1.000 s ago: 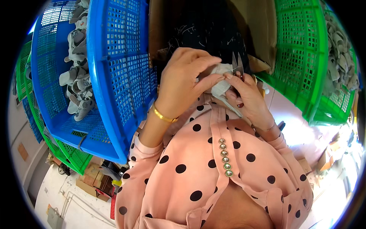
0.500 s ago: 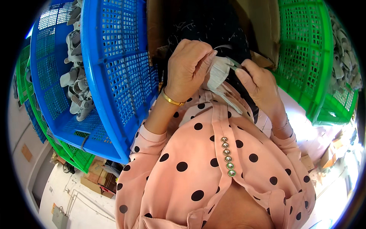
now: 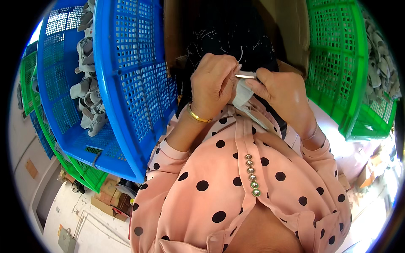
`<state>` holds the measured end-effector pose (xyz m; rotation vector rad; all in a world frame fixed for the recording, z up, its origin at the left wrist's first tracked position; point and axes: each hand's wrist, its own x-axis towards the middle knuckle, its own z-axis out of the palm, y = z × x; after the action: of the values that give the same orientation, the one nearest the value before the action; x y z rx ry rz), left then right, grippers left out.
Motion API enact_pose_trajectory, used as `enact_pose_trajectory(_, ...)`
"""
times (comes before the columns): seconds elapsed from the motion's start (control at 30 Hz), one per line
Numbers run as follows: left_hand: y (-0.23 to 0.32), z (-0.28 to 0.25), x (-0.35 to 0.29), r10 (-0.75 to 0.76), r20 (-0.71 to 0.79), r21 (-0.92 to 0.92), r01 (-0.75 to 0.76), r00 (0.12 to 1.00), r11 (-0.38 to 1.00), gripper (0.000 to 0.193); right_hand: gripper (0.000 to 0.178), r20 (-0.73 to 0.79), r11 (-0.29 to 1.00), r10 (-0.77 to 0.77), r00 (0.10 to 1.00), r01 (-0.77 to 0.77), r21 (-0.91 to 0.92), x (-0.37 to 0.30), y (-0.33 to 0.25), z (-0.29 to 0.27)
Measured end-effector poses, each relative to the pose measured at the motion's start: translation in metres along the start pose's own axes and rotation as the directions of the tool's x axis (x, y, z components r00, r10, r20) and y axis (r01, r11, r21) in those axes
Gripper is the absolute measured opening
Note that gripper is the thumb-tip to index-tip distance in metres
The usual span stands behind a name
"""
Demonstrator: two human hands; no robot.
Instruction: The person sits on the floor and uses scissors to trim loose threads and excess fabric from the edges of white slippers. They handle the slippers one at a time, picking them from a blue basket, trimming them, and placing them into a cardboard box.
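Observation:
A light grey fabric shoe upper (image 3: 243,95) hangs in front of my chest. My left hand (image 3: 215,82) is closed on its upper edge, fingers pinched together. Closed as well, my right hand (image 3: 284,90) grips small thread snips (image 3: 246,76), whose metal blade points left and meets the upper next to the left fingertips. The handle is mostly hidden in the right palm. A pale loose thread (image 3: 241,52) stands up just above the left fingers.
Left of me stands a blue plastic basket (image 3: 133,55) with several grey shoe uppers (image 3: 90,97) beyond its wall. A green basket (image 3: 337,63) at the right holds more grey pieces (image 3: 379,63). Dark cloth (image 3: 228,33) scattered with thread scraps lies ahead, between cardboard (image 3: 291,29) panels.
The snips have come left and down, from beside the upper to its edge at the left fingers. My left hand has shifted slightly down and right.

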<state>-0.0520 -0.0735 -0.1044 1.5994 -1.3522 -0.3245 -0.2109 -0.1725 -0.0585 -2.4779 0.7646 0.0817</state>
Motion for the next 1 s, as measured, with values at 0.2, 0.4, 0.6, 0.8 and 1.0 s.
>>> enact_pose_trajectory(0.2, -0.001, 0.006, -0.014, -0.516, 0.239, -0.744, 0.496, 0.823, 0.447, 0.027, 0.044, -0.022, 0.952, 0.11, 0.994, -0.099, 0.288, 0.002, 0.015, 0.016)
enact_pose_trajectory(0.4, -0.024, 0.002, -0.034, -0.404, 0.636, -0.486, 0.747, 0.658, 0.453, 0.076, 0.04, -0.155, 0.78, 0.123, 0.98, 0.001, 0.626, 0.001, 0.031, 0.025)
enact_pose_trajectory(0.6, -0.038, -0.001, -0.006, -0.072, 0.85, -0.466, 0.809, 0.522, 0.359, 0.065, 0.044, -0.036, 0.844, -0.027, 0.999, 0.042, 0.535, 0.005, 0.02, -0.005)
enact_pose_trajectory(0.8, -0.027, 0.003, -0.032, -0.415, 0.687, -0.487, 0.801, 0.597, 0.348, 0.036, 0.042, 0.146, 0.794, 0.09, 0.985, -0.159, 0.586, 0.001, 0.043, 0.012)
enact_pose_trajectory(1.0, -0.015, 0.007, -0.041, -0.376, 0.345, -0.322, 0.484, 0.86, 0.813, 0.015, 0.044, 0.097, 0.756, 0.153, 0.984, -0.179, 0.63, -0.004, 0.05, 0.027)
